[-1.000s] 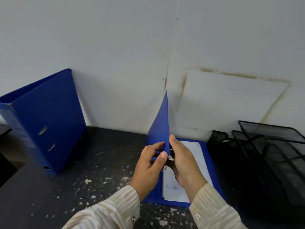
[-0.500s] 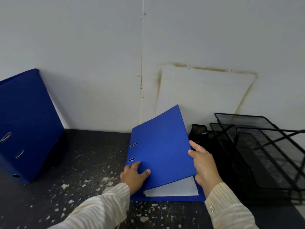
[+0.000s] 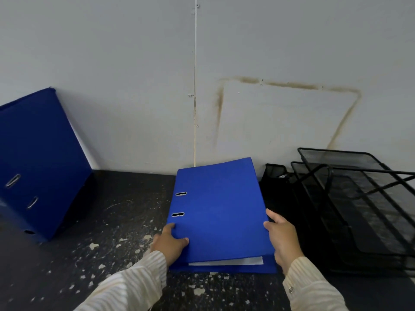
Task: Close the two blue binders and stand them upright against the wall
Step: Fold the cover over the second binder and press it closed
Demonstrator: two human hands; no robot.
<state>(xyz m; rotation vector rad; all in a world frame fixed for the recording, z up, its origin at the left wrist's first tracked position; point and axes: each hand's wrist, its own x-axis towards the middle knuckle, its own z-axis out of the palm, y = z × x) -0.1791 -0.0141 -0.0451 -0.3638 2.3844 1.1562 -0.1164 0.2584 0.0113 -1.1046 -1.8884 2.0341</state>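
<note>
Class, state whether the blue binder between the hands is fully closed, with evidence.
Almost closed, not fully: the flat blue binder has its cover slightly raised, white paper showing in a gap at its near edge.

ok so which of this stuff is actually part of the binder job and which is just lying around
Job: flat blue binder, gripped by left hand and right hand; leaning blue binder; wall.
Lying about: black mesh trays; speckled dark counter.

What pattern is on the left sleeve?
Fine cream-and-white stripes; the left sleeve shows best in the head view.
</note>
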